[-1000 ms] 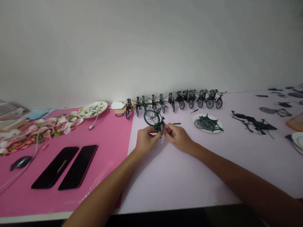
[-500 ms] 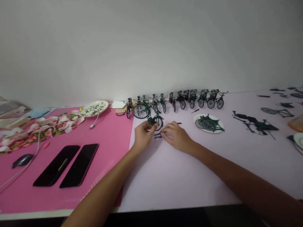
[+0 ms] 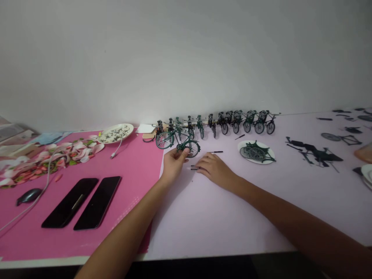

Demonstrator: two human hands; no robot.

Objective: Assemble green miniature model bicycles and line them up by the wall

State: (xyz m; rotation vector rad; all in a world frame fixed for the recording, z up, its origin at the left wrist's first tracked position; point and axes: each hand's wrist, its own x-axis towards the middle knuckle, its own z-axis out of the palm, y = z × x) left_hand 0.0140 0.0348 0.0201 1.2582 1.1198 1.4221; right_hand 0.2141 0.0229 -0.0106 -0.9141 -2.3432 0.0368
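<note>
Between thumb and fingers, my left hand (image 3: 173,164) grips a green miniature bicycle (image 3: 188,144) near its pedals. Both of its spoked wheels show, and it is tilted toward the left back. My right hand (image 3: 215,168) is low over the lilac tabletop, fingers bunched around a small dark forked part (image 3: 194,167); its other end is hidden by the fingertips. Just behind that hand lies a dark screwdriver-like rod (image 3: 217,152). To the right, a white plate (image 3: 271,159) bears loose green frames and spoked wheels.
A row of miniature bicycles (image 3: 223,126) stands along the wall. Dark loose bicycle parts (image 3: 315,151) lie at the right. On the pink left side are two phones (image 3: 97,203), a computer mouse (image 3: 29,197), petals (image 3: 78,150), and a plate of small pieces (image 3: 129,128).
The bicycle in my left hand has shifted a little left and turned more side-on. My right hand has moved slightly downward, and the forked part now sits at its fingertips.
</note>
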